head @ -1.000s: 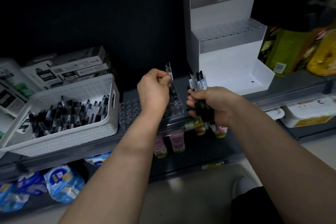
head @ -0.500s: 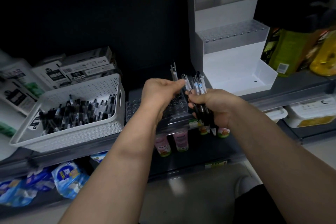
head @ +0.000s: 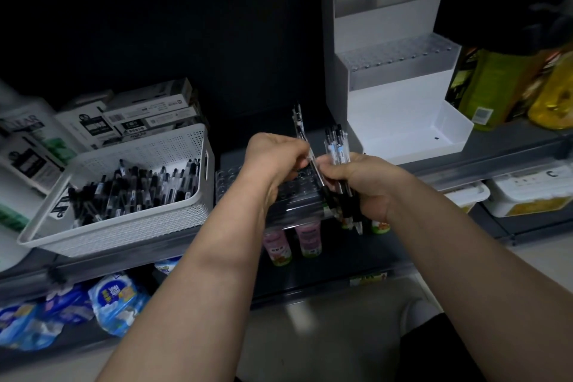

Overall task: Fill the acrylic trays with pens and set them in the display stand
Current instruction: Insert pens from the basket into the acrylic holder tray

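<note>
A clear acrylic tray [head: 228,178] with rows of round holes lies on the dark shelf, partly hidden under my hands. My right hand [head: 362,183] is shut on a bundle of pens [head: 336,146], tips up. My left hand [head: 273,158] pinches a single pen [head: 299,125] that sticks up beside the bundle, right against my right hand's fingers. The white stepped display stand [head: 400,93] stands behind on the right, with a perforated tray on its middle step and another at the top.
A white perforated basket [head: 130,226] full of loose pens sits left of the tray. Pen boxes [head: 145,115] are stacked behind it. Yellow-green bottles [head: 502,84] stand right of the stand. Small bottles [head: 307,239] and blue packs [head: 114,298] fill the lower shelves.
My left hand has moved right from above the tray to the bundle in my right hand and now grips one pen there. The camera view shifted slightly.
</note>
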